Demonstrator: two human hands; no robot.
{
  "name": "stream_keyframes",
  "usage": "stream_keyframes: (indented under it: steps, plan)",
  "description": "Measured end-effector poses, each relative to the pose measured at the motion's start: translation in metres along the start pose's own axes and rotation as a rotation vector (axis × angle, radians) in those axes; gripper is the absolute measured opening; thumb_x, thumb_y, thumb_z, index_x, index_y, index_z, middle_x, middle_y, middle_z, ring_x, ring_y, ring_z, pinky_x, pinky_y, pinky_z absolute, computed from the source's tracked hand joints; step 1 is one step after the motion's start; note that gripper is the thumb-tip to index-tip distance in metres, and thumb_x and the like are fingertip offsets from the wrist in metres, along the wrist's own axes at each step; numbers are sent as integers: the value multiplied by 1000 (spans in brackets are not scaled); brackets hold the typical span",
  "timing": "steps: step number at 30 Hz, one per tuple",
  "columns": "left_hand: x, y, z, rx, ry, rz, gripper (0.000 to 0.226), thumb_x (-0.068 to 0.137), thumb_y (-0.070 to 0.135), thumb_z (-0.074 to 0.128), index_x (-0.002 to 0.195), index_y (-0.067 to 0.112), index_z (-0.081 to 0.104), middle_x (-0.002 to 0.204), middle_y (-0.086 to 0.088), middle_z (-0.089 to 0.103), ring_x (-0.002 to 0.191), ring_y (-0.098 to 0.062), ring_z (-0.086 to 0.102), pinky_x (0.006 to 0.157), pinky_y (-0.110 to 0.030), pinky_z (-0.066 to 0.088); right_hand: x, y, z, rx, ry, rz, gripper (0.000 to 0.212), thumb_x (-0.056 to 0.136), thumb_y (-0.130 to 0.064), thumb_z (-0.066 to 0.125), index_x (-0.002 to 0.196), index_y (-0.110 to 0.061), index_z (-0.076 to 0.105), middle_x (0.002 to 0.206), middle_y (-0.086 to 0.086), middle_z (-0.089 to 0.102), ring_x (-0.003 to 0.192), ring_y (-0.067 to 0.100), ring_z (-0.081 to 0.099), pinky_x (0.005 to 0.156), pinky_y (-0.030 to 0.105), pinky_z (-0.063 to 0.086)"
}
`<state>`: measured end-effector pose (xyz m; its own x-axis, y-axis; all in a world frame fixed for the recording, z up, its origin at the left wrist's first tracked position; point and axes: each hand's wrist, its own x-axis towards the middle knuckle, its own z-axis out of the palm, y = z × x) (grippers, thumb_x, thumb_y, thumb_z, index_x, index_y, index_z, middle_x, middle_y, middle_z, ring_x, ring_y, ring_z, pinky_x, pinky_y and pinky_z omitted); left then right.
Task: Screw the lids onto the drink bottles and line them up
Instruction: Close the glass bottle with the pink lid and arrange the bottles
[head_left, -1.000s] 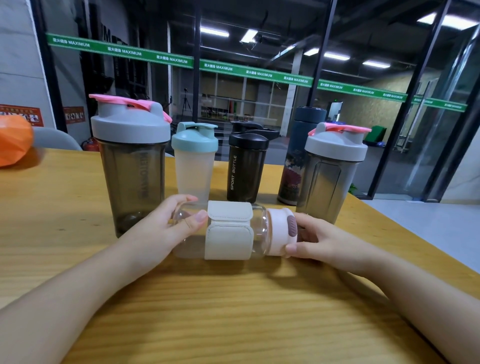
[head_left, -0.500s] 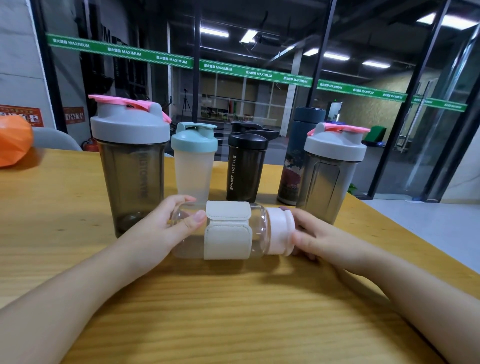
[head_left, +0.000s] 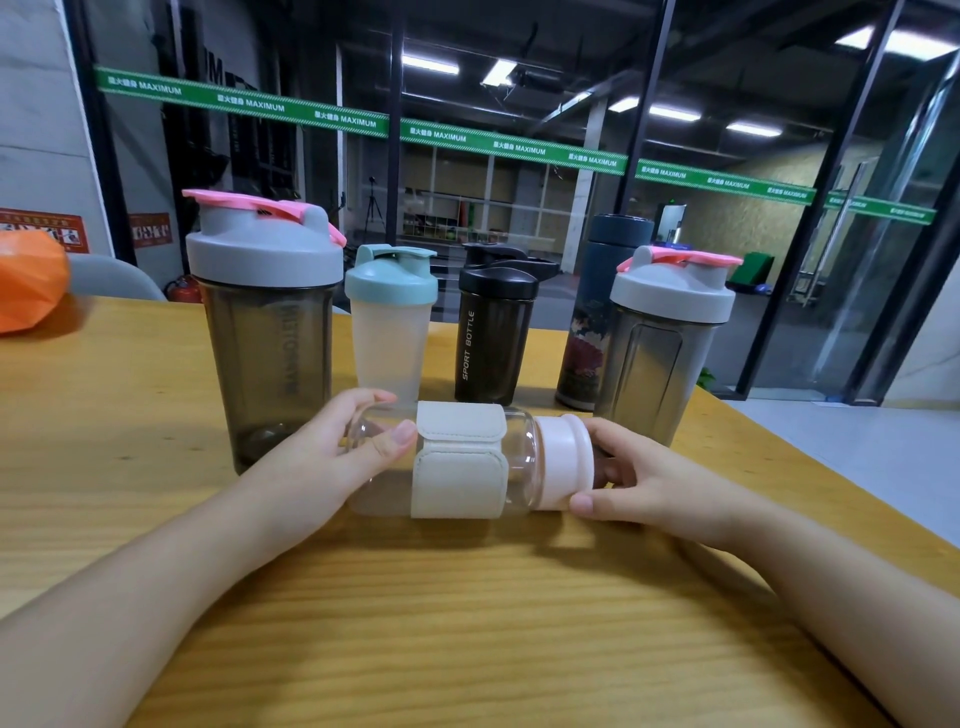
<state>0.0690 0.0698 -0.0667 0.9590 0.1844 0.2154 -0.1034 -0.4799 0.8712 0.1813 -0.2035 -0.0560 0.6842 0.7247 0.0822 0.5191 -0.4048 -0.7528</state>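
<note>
Glass bottle sideways in both hands

While our left hand (head_left: 322, 457) wraps the base of the clear bottle (head_left: 462, 460), lying sideways just above the desk (head_left: 467, 623), our right hand (head_left: 639, 478) grips its pink lid (head_left: 563, 462) at 3 o'clock. Five capped bottles stand behind toward 12, the black shaker (head_left: 493, 332) central

gym lobby: green maximum banners (head_left: 343, 118), glass walls, shaker btls (head_left: 262, 332).
</note>
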Motion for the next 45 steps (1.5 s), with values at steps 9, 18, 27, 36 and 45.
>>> stream_keyframes:
  steps: [9,18,27,36,45]
  plan:
    - [-1,-1,1,38,1,13,77,57,85,45,123,46,41,126,-13,57,113,-27,57,100,-47,44,1,-4,-2,-71,24,-27,48,64,-64,64,103,-34,64,87,-18,66,72,6,56,63,19,39]
    - [3,-7,-4,-75,-61,46,85,35,90,62,110,54,46,125,6,59,115,-15,58,95,-49,50,4,-10,10,-127,104,16,65,64,-72,37,81,-14,61,79,5,59,69,6,51,68,30,40]
    - [2,-8,0,-80,-59,97,88,35,86,67,113,50,46,124,6,60,111,-16,61,94,-45,51,2,-11,13,-87,179,-1,81,65,-72,32,93,-2,61,91,17,64,81,25,59,78,41,46]
    - [-5,3,8,-54,-72,102,86,35,74,76,109,49,39,128,16,49,116,-6,55,97,-36,49,-1,-25,10,84,326,-48,75,56,-72,47,102,-13,54,80,-2,59,61,4,58,58,29,48]
    - [-7,6,13,54,-95,133,112,35,81,69,133,43,30,131,22,46,122,-4,48,102,-31,44,1,-43,7,177,484,-109,61,57,-65,53,100,-22,58,77,-15,67,67,-1,61,60,19,51]
